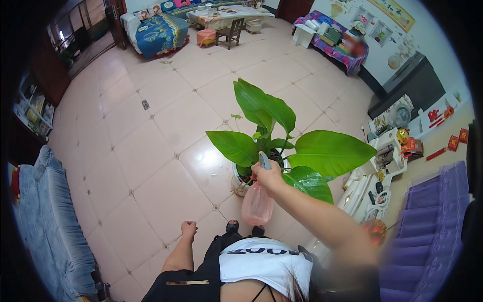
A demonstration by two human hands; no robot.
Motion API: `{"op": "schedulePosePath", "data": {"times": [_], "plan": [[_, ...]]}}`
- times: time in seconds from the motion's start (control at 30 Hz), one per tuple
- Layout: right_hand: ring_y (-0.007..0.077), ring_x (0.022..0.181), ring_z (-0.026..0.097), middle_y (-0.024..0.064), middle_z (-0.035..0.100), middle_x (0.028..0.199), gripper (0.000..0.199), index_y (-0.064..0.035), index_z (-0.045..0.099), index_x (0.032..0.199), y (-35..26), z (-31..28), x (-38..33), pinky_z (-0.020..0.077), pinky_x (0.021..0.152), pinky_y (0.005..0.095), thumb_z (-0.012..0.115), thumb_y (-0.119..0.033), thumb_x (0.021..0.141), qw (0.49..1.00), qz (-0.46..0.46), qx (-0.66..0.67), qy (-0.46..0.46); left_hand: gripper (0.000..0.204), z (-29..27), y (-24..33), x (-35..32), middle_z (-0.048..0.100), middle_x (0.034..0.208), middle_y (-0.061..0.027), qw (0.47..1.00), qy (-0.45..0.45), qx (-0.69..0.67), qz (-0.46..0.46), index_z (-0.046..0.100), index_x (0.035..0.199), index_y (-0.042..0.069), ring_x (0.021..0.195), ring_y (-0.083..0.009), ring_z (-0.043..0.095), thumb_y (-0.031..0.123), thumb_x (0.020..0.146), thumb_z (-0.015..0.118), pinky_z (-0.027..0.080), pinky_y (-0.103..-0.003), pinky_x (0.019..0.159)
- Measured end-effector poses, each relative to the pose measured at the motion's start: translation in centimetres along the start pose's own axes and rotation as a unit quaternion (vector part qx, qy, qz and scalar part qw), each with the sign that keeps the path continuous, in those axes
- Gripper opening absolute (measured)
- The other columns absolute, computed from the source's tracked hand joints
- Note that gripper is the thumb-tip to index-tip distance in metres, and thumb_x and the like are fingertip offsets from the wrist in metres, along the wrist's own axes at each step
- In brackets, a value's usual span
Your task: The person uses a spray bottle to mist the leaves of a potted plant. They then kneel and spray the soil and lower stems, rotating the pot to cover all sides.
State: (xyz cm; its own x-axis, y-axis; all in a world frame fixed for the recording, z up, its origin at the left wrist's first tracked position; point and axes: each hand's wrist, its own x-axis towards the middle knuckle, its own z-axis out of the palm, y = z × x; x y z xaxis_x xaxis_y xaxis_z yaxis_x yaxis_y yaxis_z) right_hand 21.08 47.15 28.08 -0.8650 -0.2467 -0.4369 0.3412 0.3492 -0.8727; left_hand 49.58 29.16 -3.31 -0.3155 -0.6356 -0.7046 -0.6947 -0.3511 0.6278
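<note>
In front of me my right hand (268, 174) is wrapped round the neck of a spray bottle (257, 206) with a clear pink body and a grey head. The bottle hangs upright, its head among the leaves. A potted plant (334, 153) with large glossy green leaves stands on the floor just beyond the hand. Its white pot (241, 188) is partly hidden by the bottle and leaves. My left hand (189, 228) hangs low at my left side, loosely closed, with nothing visible in it.
A long white cabinet (358, 194) with small items runs along the right, beside a purple curtain (431, 236). At left is a sofa with a pale blue cover (43, 226). A wooden chair (231, 33) and a low table (221, 19) stand far off on the tiled floor (166, 151).
</note>
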Motion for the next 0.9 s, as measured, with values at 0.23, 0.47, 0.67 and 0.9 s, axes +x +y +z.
{"op": "schedulePosePath", "data": {"times": [0.23,0.47,0.67,0.9], "plan": [[0.0125,0.059,0.055,0.0044,0.057,0.07,0.008,-0.0064,0.056,0.084,-2.0,-1.2,-0.2,0.0484,0.052,0.0282,0.063,-0.011,0.084,0.99,-0.026,0.128,0.061,0.014,-0.7,-0.2,0.7,0.06,0.068,-0.009,1.0,0.001,0.015,0.002,0.061,0.086,-0.001,0.057,-0.0172,0.06,0.012,0.081,0.06,0.046,-0.029,0.046],[0.0126,0.063,0.056,0.0042,0.056,0.073,0.008,-0.0057,0.055,0.086,-2.3,-0.7,-0.3,0.0487,0.053,0.0284,0.062,-0.011,0.086,0.985,-0.02,0.145,0.09,0.011,-0.3,0.3,0.7,0.059,0.074,-0.0064,1.0,-0.027,0.014,-0.002,0.06,0.086,0.003,0.065,-0.0183,0.061,0.013,0.081,0.058,0.048,-0.03,0.055],[0.0132,0.064,0.055,0.0038,0.054,0.073,0.009,-0.0064,0.054,0.088,0.2,0.0,0.1,0.0483,0.053,0.0286,0.061,-0.013,0.089,0.981,0.019,0.174,0.08,0.011,0.1,0.6,0.7,0.058,0.073,-0.0062,0.999,-0.03,0.013,-0.003,0.059,0.086,0.002,0.064,-0.0174,0.06,0.012,0.082,0.058,0.048,-0.03,0.054],[0.0126,0.063,0.054,0.0045,0.055,0.075,0.01,-0.0055,0.054,0.088,0.2,-0.4,-0.8,0.0479,0.052,0.028,0.06,-0.014,0.089,0.97,0.014,0.214,0.113,0.01,-0.1,1.1,0.2,0.057,0.071,-0.0055,0.999,-0.015,0.03,-0.006,0.059,0.085,0.002,0.062,-0.0163,0.059,0.011,0.082,0.057,0.046,-0.027,0.051]]}}
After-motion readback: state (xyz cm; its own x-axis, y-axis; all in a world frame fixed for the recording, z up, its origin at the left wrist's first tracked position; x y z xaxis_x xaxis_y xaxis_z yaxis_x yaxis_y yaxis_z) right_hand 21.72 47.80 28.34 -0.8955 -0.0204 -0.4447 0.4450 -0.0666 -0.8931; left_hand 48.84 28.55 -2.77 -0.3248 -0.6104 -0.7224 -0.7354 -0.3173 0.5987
